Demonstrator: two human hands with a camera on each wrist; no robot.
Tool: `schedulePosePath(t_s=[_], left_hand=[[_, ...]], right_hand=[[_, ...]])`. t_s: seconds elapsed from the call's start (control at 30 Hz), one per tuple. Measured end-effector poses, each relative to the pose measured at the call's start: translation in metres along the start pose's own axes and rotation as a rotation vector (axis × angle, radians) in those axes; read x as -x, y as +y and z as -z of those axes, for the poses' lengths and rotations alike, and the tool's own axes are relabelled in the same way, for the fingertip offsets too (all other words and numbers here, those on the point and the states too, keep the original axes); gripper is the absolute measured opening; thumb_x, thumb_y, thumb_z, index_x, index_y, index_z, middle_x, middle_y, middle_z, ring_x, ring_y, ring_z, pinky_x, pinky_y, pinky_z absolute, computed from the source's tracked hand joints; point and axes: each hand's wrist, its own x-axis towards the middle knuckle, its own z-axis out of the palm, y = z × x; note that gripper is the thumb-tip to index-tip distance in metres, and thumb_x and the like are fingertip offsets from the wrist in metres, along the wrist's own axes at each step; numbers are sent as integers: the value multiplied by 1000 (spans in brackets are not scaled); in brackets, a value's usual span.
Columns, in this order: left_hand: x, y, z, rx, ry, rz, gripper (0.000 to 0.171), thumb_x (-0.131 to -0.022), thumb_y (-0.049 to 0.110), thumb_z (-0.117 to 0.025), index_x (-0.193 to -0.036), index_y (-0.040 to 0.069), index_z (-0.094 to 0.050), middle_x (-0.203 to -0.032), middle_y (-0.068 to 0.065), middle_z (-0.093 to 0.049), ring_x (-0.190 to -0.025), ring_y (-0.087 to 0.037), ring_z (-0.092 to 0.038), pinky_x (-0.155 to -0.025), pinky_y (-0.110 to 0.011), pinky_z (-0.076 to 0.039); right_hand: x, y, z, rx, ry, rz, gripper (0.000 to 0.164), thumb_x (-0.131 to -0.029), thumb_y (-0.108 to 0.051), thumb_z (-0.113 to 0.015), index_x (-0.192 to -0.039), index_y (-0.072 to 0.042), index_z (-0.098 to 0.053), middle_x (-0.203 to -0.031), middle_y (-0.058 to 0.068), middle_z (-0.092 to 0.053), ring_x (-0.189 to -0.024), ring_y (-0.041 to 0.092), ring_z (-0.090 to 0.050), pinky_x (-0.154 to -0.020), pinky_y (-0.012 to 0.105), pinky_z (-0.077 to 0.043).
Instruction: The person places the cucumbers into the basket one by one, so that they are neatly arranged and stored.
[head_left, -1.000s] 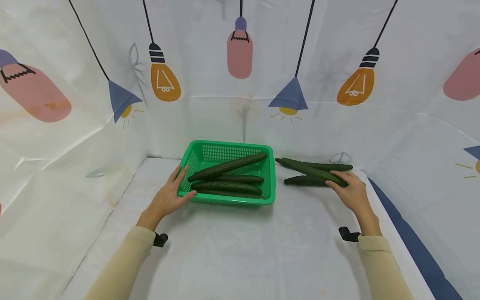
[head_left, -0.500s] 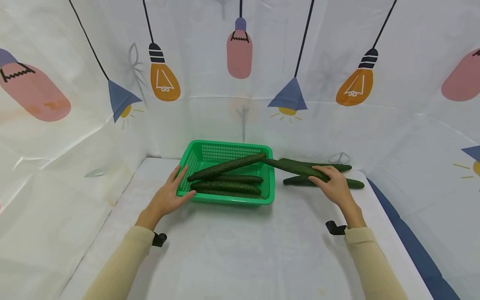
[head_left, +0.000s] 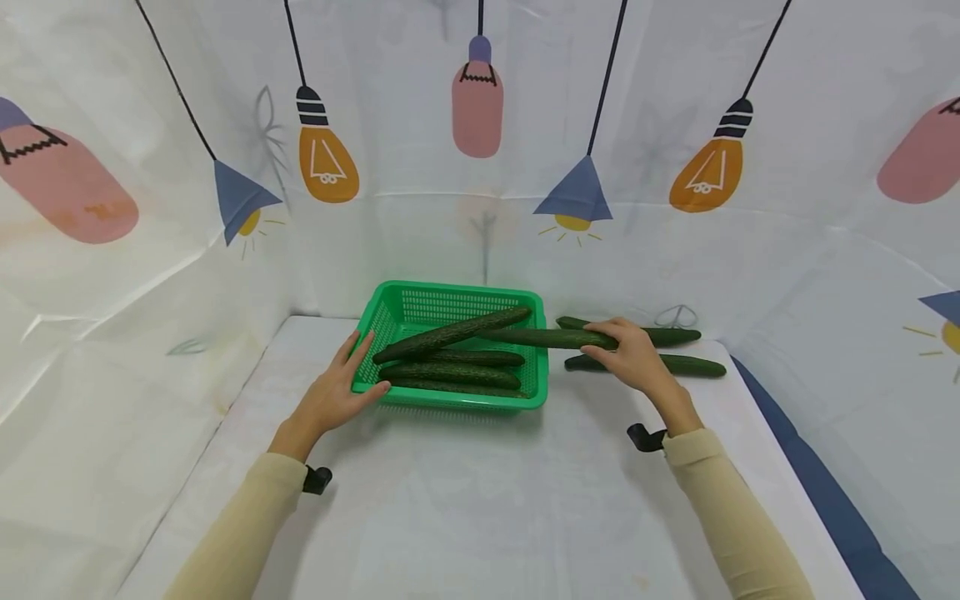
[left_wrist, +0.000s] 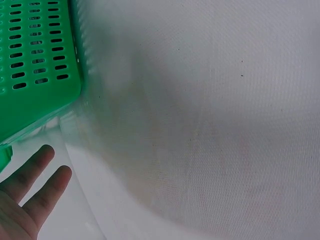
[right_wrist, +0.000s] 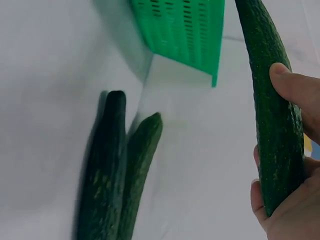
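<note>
My right hand (head_left: 630,354) grips a long dark green cucumber (right_wrist: 272,115) near one end, thumb on one side and fingers round the other. In the head view its far end reaches over the right rim of a green plastic basket (head_left: 542,375), above the cucumbers inside. Several cucumbers (head_left: 450,373) lie in the basket, one slanted across the others. My left hand (head_left: 335,397) rests at the basket's left side with fingers spread and straight. In the left wrist view only two fingers (left_wrist: 47,192) show, close to the green basket wall (left_wrist: 37,55).
Two more cucumbers, a rear one (head_left: 675,337) and a front one (head_left: 693,366), lie on the white table (head_left: 480,500) right of the basket. A printed white cloth wall (head_left: 420,233) stands directly behind. A dark blue strip (head_left: 817,475) runs along the table's right edge.
My right hand has lifted the cucumber off the pile on the right and carried it leftward, so its end is now over the basket. My left hand has stayed at the basket's side.
</note>
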Motion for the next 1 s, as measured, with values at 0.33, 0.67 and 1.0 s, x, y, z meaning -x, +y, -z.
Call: schedulePosePath(t_s=[0.33,0.67,1.0], left_hand=[[-1,0,1,-3,-3,-1,95,-95,63,-61,-168,31,-9,-174,-12,-8,-128,-54,-56,-85,-66,-53],[0,-1,0,-2,-7,12,95,-95,65,-60,-167,35,-6,-174,-11,-8,-132,-54,-53,-91,-70,-51],[-2,0,1,-2,-16,14,95,-94,65,-60,-168,30,-10,-174,-11,-8,-134,-54,-51,-94,-71,-49]], right_hand=[[-26,-31,-3,0,-88,82,46,-95,-26,-76,-135,-4,-68,-125,20,-65,-111,37,-63,-92,55,-53],[-50,-60,-9,52,-168,171,44,-96,-28,-75,-133,-5,-68,-119,15,-68,-102,30,-64,-86,47,-54],[-72,-77,-22,89,-279,168,44,-99,-33,-71,-136,-9,-68,-127,15,-68,-112,33,-64,-94,50,-54]])
